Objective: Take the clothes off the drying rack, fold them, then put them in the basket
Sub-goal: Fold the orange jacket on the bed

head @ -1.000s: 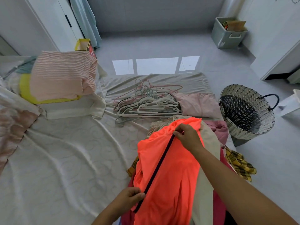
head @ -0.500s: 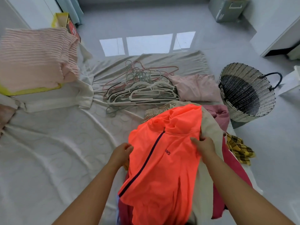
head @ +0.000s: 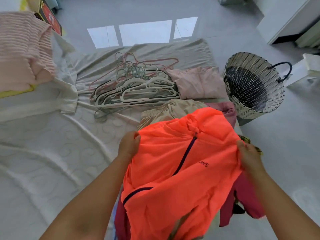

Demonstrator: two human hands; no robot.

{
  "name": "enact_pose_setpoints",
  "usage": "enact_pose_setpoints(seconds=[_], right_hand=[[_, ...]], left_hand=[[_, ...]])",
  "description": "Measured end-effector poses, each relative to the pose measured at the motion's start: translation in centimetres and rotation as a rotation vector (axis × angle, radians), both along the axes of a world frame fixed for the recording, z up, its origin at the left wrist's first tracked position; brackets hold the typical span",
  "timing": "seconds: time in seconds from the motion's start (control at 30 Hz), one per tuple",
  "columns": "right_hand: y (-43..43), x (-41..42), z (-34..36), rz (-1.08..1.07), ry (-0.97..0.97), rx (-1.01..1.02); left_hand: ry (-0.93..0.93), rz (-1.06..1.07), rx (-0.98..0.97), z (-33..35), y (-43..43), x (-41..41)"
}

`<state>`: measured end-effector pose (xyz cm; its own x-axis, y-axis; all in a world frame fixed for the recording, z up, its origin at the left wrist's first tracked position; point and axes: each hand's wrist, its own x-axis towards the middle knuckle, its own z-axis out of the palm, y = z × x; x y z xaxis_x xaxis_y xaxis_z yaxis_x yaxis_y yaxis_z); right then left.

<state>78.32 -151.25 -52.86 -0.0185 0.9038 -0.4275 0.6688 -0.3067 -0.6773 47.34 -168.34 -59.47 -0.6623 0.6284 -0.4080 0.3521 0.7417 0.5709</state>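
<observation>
Closest to me, I hold the orange jacket (head: 161, 156) up in front of my body, over the heap of unfolded clothes at the edge of the bed. My left hand (head: 129, 144) has its fingers curled round the fabric at one shoulder, and my right hand (head: 249, 155) pinches the opposite shoulder, so the front hangs between them with the dark zip (head: 185, 156) running down the middle. It looks thin and light, a slick sports fabric that will slump and slide rather than keep a crease. I judge the shoulders to be the right place to hold it, and each fold will likely need pressing flat on the bed sheet (head: 52, 144) or it will slip open. The hood bunched behind the collar will need tucking in first. Under the jacket a maroon garment (head: 245, 193) hangs off the heap, and just beyond lie beige shorts (head: 166, 110) and a pink top (head: 197, 82), loosely laid. Past them is a tangle of hangers (head: 135, 87) on the sheet. The woven basket (head: 245, 111) stands on the floor just beside the bed on my right, within reach once the jacket is folded. Far left, a striped pink garment (head: 22, 49) sits on a stack.
</observation>
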Motion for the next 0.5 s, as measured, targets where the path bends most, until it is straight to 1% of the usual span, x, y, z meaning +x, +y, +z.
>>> enact_pose_setpoints(seconds=[0.07,0.13,0.2,0.3,0.37,0.4,0.5], right_hand=[[-0.5,0.3,-0.4,0.016,0.054,-0.066],[-1.3,0.8,-0.5,-0.007,0.112,-0.069],[-2.0,1.5,-0.5,-0.077,0.183,-0.114],[-2.6,2.6,0.3,-0.158,0.308,-0.218],[-2.7,3.3,1.5,-0.179,0.360,-0.166],[-2.7,3.5,2.2,-0.168,0.356,-0.105],[-2.3,3.7,4.3,-0.079,0.312,0.049]], left_hand=[[0.018,-0.089,0.038,-0.2,2.6,0.0],[-0.008,-0.201,0.068,-0.4,5.3,0.5],[-0.075,-0.303,0.047,-0.3,7.3,1.6],[-0.144,-0.370,-0.030,0.4,8.4,2.6],[-0.171,-0.337,-0.023,1.8,8.2,2.3],[-0.228,-0.297,0.006,2.7,7.9,1.9],[-0.515,-0.127,0.150,7.1,5.9,0.4]])
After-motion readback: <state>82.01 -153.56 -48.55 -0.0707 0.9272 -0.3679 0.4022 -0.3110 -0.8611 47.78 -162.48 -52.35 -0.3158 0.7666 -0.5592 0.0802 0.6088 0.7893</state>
